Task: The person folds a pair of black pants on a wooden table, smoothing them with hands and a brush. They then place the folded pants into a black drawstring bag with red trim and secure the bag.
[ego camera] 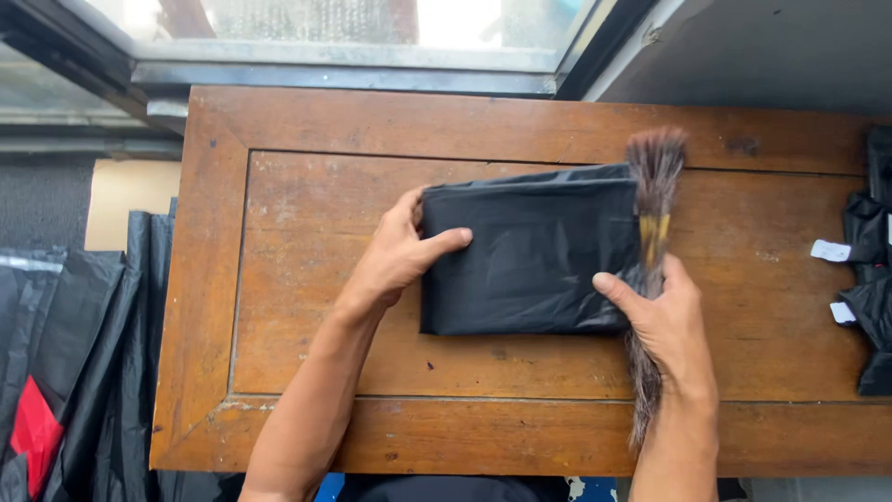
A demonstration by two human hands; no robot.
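Note:
A black plastic-wrapped package (530, 251) lies flat in the middle of a worn wooden table (307, 372). My left hand (395, 256) grips its left edge, thumb on top. My right hand (664, 321) rests at the package's right edge and touches a long bundle of dark brown hair (655, 186), bound with a yellowish band, that lies along that edge and runs down under my wrist. The hair's upper end fans out above the package.
Black wrapped parcels with white labels (869, 270) sit at the table's right edge. More black plastic bags (84, 353), one with a red patch, pile up left of the table. A window frame (344, 70) runs behind the table's far edge.

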